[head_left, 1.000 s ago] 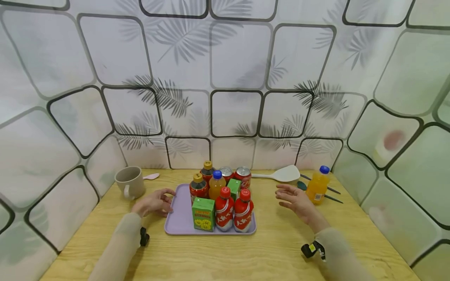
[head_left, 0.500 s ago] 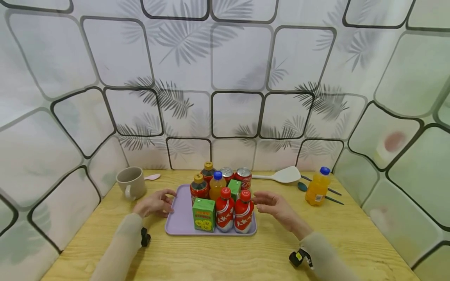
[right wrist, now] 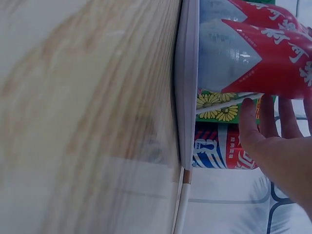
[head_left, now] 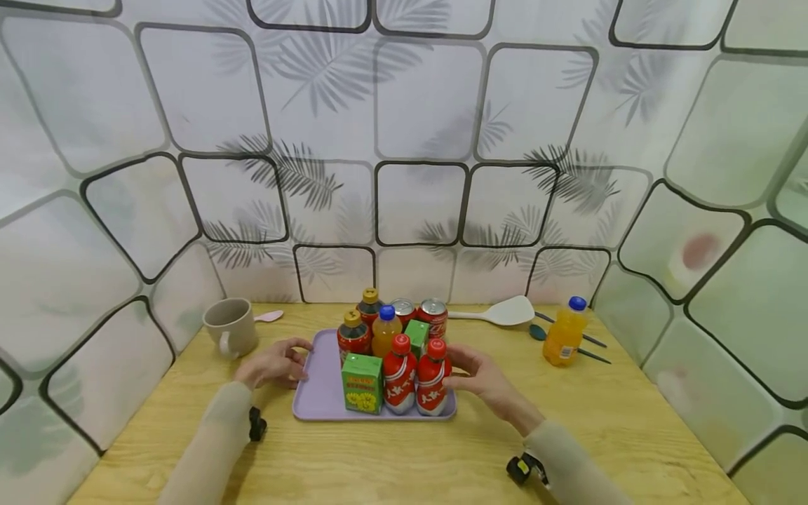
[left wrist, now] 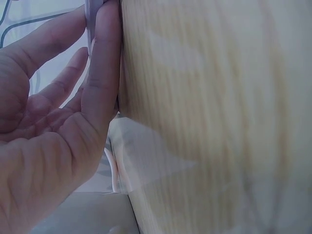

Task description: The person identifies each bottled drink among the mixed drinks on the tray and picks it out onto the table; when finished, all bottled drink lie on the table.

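Observation:
A lilac tray carries several drinks: two red-capped bottles in front, a green carton, a blue-capped orange juice bottle, dark bottles with gold caps, red cans and a second green carton. My left hand pinches the tray's left edge; in the left wrist view its thumb and fingers lie on either side of that edge. My right hand reaches to the right red-capped bottle, its extended fingers at the bottle's side. In the right wrist view the bottle hides part of the fingers.
A grey mug and a pink spoon stand at the left. At the back right lie a white spatula and dark-handled utensils, with another orange juice bottle beside them. Patterned cloth walls enclose the table.
My right hand has moved left from near the separate juice bottle to the right side of the red-capped bottle. The left hand stays at the tray edge.

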`<control>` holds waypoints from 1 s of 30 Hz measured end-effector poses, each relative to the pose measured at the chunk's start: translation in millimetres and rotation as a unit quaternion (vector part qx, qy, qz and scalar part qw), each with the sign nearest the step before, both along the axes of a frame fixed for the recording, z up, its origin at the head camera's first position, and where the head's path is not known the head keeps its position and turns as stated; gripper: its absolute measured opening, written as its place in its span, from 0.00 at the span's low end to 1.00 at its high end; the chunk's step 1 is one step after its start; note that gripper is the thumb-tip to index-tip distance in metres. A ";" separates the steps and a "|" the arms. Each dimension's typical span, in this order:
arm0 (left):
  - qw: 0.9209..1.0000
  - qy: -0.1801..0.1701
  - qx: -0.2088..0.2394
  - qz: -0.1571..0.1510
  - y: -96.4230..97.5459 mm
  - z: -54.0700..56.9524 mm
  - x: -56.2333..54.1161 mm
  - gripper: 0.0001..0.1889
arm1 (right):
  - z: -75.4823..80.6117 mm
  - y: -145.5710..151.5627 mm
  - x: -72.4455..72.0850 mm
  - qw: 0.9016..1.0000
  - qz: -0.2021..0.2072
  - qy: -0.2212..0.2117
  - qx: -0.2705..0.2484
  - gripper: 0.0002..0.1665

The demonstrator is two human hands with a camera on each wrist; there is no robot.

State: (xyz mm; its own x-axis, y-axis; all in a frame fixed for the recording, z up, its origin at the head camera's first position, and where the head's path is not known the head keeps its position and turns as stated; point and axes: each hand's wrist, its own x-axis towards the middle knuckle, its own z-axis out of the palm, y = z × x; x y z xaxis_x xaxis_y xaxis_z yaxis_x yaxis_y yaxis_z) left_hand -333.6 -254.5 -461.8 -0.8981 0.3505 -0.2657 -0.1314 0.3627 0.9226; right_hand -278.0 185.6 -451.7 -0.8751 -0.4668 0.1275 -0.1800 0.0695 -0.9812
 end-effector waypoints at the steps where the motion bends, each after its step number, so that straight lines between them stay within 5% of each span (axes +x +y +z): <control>1: 1.000 0.000 -0.001 0.000 -0.4 0.3 0.0 0.34 | 1.0 -1.6 1.0 1.000 0.001 0.001 0.002 0.40; 21: 1.000 -0.018 -0.005 0.019 0.8 0.6 -1.7 0.34 | 6.0 -13.8 3.0 0.999 0.015 0.026 0.042 0.43; 30: 0.999 -0.015 -0.021 0.034 2.8 2.1 -0.7 0.33 | 6.9 -14.5 2.3 0.999 -0.010 0.015 0.046 0.42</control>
State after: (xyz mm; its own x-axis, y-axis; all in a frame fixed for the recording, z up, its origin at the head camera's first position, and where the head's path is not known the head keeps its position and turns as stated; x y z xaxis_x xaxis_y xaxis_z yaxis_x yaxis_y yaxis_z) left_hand -334.3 -251.7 -459.7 -0.9105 0.2780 -0.3060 -0.1842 0.3898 0.9023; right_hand -275.7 171.2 -444.7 -0.8808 -0.4605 0.1105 -0.2067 0.1638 -0.9646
